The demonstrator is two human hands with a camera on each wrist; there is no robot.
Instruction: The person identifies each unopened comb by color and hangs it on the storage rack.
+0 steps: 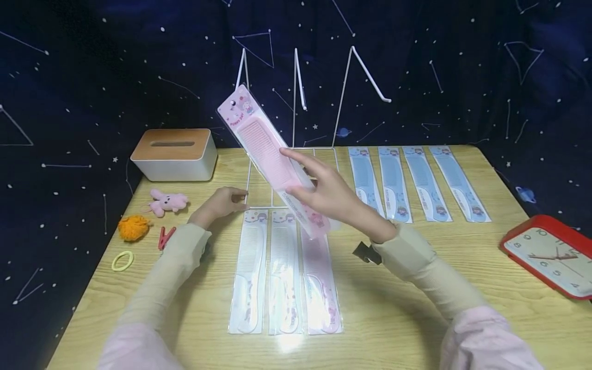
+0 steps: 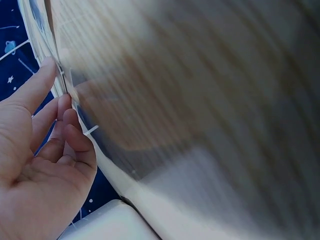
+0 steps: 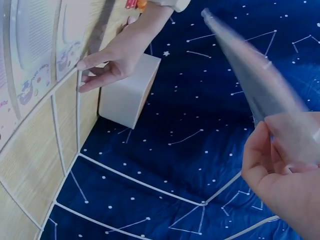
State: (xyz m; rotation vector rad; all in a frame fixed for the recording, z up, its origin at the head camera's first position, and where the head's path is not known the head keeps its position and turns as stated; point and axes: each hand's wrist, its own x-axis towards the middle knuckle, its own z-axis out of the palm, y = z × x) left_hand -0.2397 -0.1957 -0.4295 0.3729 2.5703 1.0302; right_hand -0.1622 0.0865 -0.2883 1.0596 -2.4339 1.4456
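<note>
My right hand (image 1: 330, 190) holds a pink comb in a clear packet (image 1: 265, 149), raised and tilted in front of a white wire rack (image 1: 370, 77) with three upright hooks. In the right wrist view the packet (image 3: 240, 55) is seen almost edge-on, thumb and fingers on its lower part. My left hand (image 1: 219, 205) pinches the front left corner of the rack's base, as the right wrist view shows. Just in front of the base lie two pale packaged combs (image 1: 250, 252) and a pink one (image 1: 319, 267), side by side.
Several blue packaged combs (image 1: 421, 180) lie in a row at the back right. A red clock (image 1: 550, 252) stands at the right edge. On the left are a tissue box (image 1: 173, 164), a pink plush toy (image 1: 167, 202), an orange pompom (image 1: 133, 227), a yellow ring (image 1: 122, 261) and a red clip (image 1: 165, 238).
</note>
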